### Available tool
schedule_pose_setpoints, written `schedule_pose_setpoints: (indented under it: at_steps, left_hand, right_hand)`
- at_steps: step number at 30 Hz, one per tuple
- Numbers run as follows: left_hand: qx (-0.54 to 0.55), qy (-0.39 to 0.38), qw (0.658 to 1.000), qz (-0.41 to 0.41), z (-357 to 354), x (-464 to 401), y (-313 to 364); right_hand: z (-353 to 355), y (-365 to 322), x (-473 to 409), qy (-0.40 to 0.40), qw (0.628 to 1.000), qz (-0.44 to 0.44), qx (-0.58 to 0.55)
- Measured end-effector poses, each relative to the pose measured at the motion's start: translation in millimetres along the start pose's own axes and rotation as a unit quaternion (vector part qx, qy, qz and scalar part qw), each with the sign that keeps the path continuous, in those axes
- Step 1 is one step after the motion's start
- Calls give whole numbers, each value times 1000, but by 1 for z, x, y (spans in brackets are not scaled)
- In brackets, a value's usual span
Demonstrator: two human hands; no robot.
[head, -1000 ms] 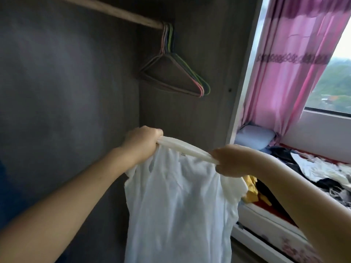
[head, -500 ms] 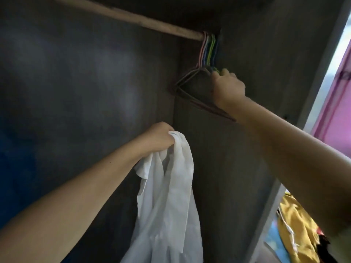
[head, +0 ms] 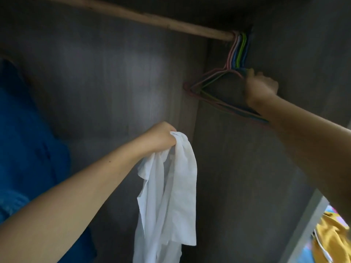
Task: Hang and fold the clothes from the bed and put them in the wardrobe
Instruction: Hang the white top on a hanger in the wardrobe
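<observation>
A white shirt [head: 169, 190] is held bunched at its top in the left hand [head: 158, 136], fingers curled round the cloth, and it hangs limp inside the wardrobe [head: 106, 76]. The right hand [head: 260, 88] is closed on the hangers [head: 218, 86] bunched at the end of the rail [head: 152, 17]. The shirt is judged light, soft and floppy; it is best taken at the collar or shoulders. The thin hangers may tangle.

No readable text, labels, brands or numbers can be made out anywhere.
</observation>
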State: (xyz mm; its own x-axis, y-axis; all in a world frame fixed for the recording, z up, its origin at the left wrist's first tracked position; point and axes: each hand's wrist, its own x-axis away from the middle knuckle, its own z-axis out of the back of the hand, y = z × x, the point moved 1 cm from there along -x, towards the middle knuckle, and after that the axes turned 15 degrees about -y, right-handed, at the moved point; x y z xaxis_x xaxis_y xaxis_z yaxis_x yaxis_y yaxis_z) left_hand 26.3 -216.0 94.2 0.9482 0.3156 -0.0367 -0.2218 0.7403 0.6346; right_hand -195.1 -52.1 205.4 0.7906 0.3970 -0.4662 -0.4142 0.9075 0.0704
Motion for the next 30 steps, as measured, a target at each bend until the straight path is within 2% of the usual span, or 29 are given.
schedule_pose_setpoints:
  at_steps: [6,9,14,18,20,22,23,25,26,28,30]
  left_hand:
    - [2,-5,1000,2,5,7,-7]
    - [-8,-12,1000,3,3,6,-9]
    - [-12,-38,999,15,1,2,-11]
    - [-56,-104,992,41,-6,3,-22]
    - [-87,-126,986,63,-10,3,-31]
    - [-126,-155,976,81,-12,3,-40]
    - [-149,-183,967,93,-12,3,-45]
    - [-194,-253,940,119,-12,2,-56]
    - [-212,-275,929,130,-12,1,-61]
    - [-229,-273,923,145,-17,-4,-79]
    - [-208,-201,945,155,-24,-11,-99]
  right_hand:
    - [5,8,-7,-2,999,-13,47]
    - [8,8,-4,8,999,7,33]
    - [14,3,16,51,993,75,-70]
    - [-3,-5,56,111,964,120,-208]
    - [-30,-7,87,119,937,124,-304]
    - [-59,-15,124,63,900,102,-418]
    - [-71,-20,140,8,863,90,-497]
    - [-90,-32,167,-129,741,74,-655]
    - [-96,-35,178,-187,692,75,-693]
    - [-109,-35,200,-250,657,74,-707]
    - [-114,-27,221,-260,636,61,-724]
